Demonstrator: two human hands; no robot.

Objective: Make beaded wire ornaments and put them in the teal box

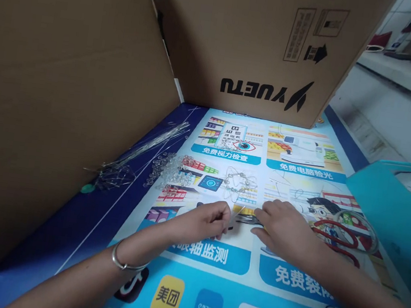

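Note:
My left hand [214,219], with a metal bangle [119,259] on its wrist, is closed in a pinch. A thin wire [240,210] sticks out beside its fingertips; the rest is hidden by the fingers. Just to the right, my right hand [281,227] is wrapped around a pair of pliers, and their metal jaws [247,220] point at the left hand. A star-shaped piece of beaded wire [239,184] lies beyond both hands. To its left is a pile of clear beads [171,172].
A bundle of thin wires [153,144] lies at the left, near tall cardboard panels [272,46]. On the right are a red-handled tool [339,232], a coil of clear line [372,234] and a teal box [392,199]. A printed mat [213,271] covers the table.

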